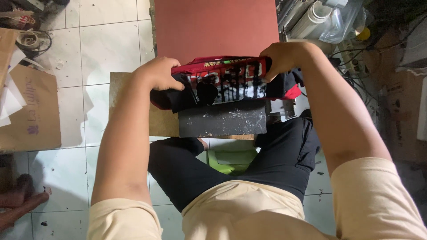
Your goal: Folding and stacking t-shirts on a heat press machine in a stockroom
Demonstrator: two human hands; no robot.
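Note:
My left hand [159,73] grips the left side of a folded red and black garment [231,82] with a white and black print on it. At the garment's right top corner my right hand [282,57] pinches the cloth. The garment lies across a dark scuffed rectangular plate [222,120], in front of a large red-brown flat pad [215,26]. I sit with my knees in black trousers [284,155] under the plate.
A brown board [119,89] lies under the plate on the white tiled floor [106,44]. Cardboard and paper [26,106] lie at left. Rolls, plastic and cables [329,20] crowd the upper right. Someone's foot [20,202] shows at lower left. A green object [231,160] sits between my legs.

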